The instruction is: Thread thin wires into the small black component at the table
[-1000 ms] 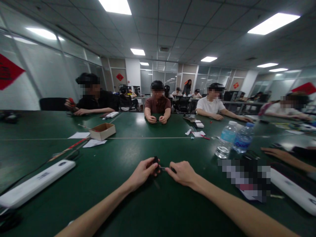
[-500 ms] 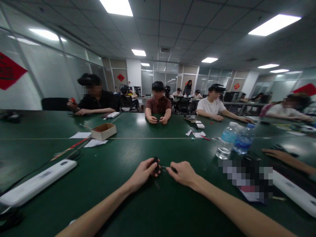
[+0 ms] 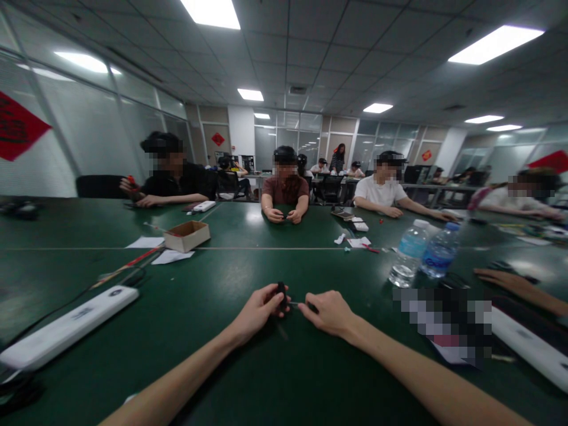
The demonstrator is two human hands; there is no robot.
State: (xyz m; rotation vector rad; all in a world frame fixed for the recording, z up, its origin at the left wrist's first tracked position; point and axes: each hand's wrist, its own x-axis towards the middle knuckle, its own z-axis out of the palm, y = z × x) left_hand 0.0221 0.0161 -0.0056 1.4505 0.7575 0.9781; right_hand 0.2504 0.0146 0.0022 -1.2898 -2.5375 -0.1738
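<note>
Pinching a small black object between fingers and thumb, our left hand curls around it just above the green table, its top showing over the fingers. Our right hand is closed as well, pressed around the dark end of a thin metal pin that bridges the small gap toward the black object; how the two join is too small to tell. Work this fine likely goes best with both pinches firm and the wrists low and steady, so the parts stay in line.

Farther out, white power strips lie at lower left and lower right. Two water bottles stand right of centre, a cardboard box sits upper left of the hands, and a co-worker's hand rests at the right edge.
</note>
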